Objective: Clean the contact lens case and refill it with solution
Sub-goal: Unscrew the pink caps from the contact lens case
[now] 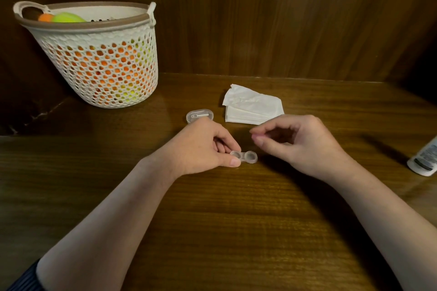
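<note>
The clear twin-well contact lens case (pixel 247 157) lies on the wooden table (pixel 236 219) with both wells uncovered. My left hand (pixel 201 146) pinches its left end between thumb and fingers. My right hand (pixel 298 144) hovers just right of and above the case, fingers curled, with thumb and forefinger tips close together. I cannot tell whether anything small sits between them. A white solution bottle (pixel 424 160) lies on its side at the table's right edge, partly out of view.
A stack of white tissues (pixel 253 107) lies behind my hands. A clear oval box (pixel 199 115) with a small tool inside sits to its left. A white perforated basket (pixel 101 54) holding orange and green items stands at the back left. Wooden walls enclose the back.
</note>
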### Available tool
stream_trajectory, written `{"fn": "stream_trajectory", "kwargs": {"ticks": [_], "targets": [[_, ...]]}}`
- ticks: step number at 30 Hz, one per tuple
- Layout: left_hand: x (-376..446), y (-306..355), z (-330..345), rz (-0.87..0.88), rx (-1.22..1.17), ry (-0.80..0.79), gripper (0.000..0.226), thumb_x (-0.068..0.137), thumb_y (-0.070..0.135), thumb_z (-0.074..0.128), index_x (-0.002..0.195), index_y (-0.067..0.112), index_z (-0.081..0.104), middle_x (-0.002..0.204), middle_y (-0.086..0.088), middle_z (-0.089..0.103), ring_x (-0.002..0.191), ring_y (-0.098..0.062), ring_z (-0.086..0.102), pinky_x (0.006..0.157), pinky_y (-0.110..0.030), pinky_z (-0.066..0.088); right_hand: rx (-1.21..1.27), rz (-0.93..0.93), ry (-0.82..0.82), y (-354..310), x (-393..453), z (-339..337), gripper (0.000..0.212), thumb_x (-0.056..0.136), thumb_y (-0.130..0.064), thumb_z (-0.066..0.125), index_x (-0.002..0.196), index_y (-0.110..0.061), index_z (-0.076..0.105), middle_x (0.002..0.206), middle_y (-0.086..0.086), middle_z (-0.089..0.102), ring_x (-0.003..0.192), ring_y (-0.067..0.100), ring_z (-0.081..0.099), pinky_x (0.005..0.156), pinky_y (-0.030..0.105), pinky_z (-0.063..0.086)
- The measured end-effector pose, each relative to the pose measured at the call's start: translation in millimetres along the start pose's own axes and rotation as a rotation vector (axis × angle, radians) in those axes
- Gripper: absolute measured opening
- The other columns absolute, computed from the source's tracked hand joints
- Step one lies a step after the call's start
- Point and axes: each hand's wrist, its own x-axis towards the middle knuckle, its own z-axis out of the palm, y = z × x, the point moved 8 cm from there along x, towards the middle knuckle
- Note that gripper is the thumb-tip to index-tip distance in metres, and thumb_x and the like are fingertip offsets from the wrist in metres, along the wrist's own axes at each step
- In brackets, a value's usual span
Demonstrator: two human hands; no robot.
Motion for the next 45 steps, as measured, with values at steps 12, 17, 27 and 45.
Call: {"fn": "stream_trajectory", "kwargs": {"ticks": [12, 17, 27, 45], "targets": [[-1.6, 2.1, 0.1, 0.015, -0.006, 0.011, 0.022, 0.082, 0.027, 0.092, 0.098, 0.038, 0.082, 0.091, 0.025, 0.076, 0.078, 0.003, 0.068, 0.069, -0.011, 0.056, -0.160, 0.253, 0.218, 50.3, 3.4, -16.7, 0.013, 0.097, -0.037, 0.080, 0.084, -0.040, 0.080, 0.075, -0.033, 0.074, 0.082, -0.015, 0.068, 0.063, 0.007, 0.047], [-2.2, 2.5, 0.4, 0.012, -0.016, 0.002, 0.022, 0.082, 0.026, 0.092, 0.097, 0.039, 0.081, 0.090, 0.026, 0.075, 0.077, 0.004, 0.067, 0.068, -0.010, 0.056, -0.188, 0.293, 0.221, 53.5, 4.3, -14.7, 0.019, 0.096, -0.037, 0.081, 0.078, -0.043, 0.078, 0.073, -0.036, 0.071, 0.082, -0.016, 0.066, 0.065, 0.009, 0.043], [-2.6, 2.5, -0.2, 0.024, 0.009, -0.008, 0.022, 0.085, 0.028, 0.090, 0.101, 0.040, 0.080, 0.094, 0.029, 0.074, 0.088, 0.002, 0.069, 0.072, -0.012, 0.057, 0.004, 0.047, 0.124, 7.3, 0.8, -7.7, 0.023, 0.086, -0.059, 0.081, 0.105, -0.047, 0.078, 0.106, -0.033, 0.074, 0.101, -0.004, 0.069, 0.071, 0.012, 0.055], [-8.6, 5.0, -7.2, 0.077, 0.032, 0.025, 0.024, 0.086, 0.028, 0.090, 0.103, 0.041, 0.080, 0.096, 0.030, 0.074, 0.089, 0.002, 0.070, 0.070, -0.010, 0.055, -0.156, 0.039, -0.105, 8.2, -3.0, 26.2, 0.035, 0.073, -0.069, 0.084, 0.104, -0.053, 0.078, 0.110, -0.037, 0.073, 0.127, 0.002, 0.054, 0.107, 0.030, 0.032]]}}
